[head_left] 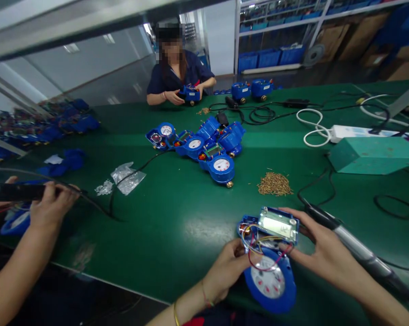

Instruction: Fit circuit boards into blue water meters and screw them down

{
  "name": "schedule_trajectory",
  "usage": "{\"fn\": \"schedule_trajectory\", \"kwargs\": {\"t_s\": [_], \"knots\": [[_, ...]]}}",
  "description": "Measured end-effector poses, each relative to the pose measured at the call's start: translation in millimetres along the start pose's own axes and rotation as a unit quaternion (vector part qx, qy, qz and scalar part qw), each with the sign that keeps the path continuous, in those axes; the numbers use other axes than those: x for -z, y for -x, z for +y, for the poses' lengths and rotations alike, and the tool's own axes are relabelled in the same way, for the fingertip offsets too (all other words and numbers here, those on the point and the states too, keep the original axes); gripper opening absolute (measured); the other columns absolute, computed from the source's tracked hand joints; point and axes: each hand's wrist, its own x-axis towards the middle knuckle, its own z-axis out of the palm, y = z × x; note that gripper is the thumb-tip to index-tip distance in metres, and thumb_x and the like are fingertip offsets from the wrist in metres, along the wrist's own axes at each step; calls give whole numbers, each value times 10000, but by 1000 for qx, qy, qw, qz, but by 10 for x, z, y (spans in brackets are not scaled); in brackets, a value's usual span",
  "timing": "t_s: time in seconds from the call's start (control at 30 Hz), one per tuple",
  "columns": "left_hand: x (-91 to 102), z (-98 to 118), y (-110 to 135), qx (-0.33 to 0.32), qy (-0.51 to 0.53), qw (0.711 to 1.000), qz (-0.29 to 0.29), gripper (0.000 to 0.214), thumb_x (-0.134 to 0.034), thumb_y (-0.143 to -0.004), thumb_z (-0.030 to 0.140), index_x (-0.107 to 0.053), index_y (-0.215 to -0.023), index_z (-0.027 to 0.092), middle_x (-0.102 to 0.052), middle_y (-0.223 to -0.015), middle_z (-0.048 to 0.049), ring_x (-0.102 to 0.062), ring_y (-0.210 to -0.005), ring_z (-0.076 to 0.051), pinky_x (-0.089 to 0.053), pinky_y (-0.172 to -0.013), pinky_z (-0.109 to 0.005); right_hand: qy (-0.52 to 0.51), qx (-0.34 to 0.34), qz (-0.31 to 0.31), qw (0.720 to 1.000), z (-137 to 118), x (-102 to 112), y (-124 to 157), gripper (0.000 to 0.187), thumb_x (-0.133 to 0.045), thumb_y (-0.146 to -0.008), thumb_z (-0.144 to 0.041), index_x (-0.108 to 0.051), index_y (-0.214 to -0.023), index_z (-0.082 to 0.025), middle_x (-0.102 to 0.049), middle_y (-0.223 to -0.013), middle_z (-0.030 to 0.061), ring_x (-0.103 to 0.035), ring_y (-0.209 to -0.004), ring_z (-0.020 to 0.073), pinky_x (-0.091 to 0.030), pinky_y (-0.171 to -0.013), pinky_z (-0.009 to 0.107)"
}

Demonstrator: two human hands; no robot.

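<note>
blue meter (268,280) is held at the near side of the green table (157,226), left hand (225,267) pinching it, right hand (323,244) clasping its lit display (275,226); brass-coloured screws (275,184) lie heaped beyond.

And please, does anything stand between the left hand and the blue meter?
Nothing visible does: the left hand touches the blue meter directly. Loose wires loop over the top of its dial; the right hand holds the screen.
</note>
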Motion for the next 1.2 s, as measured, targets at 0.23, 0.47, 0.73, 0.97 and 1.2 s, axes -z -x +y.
{"fn": "schedule_trajectory", "kwargs": {"t_s": [0.23, 0.47, 0.73, 0.97, 1.2], "knots": [[346, 397, -8, -123, -239, 942, 203, 398, -611, -883, 501, -687, -1124, 194, -731, -1101, -100, -629, -1028, -233, -444, -942, -339, 70, 169, 112, 977, -40, 38, -204, 583, -646, -890, -267, -428, -1427, -202, -538, -1397, 128, -507, -1321, 285, -466, -1085, 473], [-26, 892, -72, -155, -277, 937, 145, 221, -743, -767, 394, -759, -823, 181, -683, -577, 1, -466, -431, -100, -318, -457, -234, 78, 228, 151, 959, -108, -44, -317, 622, -657, -867, -214, -423, -1441, -159, -526, -1388, 173, -467, -1348, 332, -436, -1070, 518], [-72, 991, -189, -17, -161, 987, 12, 179, -740, -715, 302, -684, -659, 142, -743, -636, -55, -520, -413, -80, -371, -436, -207, 115, 253, 179, 944, -104, -44, -319, 702, -637, -891, -169, -349, -1529, -223, -513, -1411, 145, -461, -1359, 313, -463, -1045, 494], [-64, 964, -154, 71, -39, 996, -28, 312, -844, -623, 362, -654, -697, 125, -759, -689, -63, -672, -554, -106, -460, -522, -185, 113, 253, 213, 937, -123, -106, -294, 723, -644, -881, -120, -359, -1539, -209, -508, -1437, 147, -492, -1334, 327, -474, -1052, 501], [-140, 850, -188, 7, -12, 999, 33, 343, -790, -683, 417, -665, -779, 112, -723, -608, -34, -646, -479, -86, -480, -493, -167, 126, 276, 254, 918, -128, -119, -322, 655, -663, -880, -103, -445, -1495, -162, -578, -1354, 180, -553, -1270, 338, -490, -1023, 492]]}}
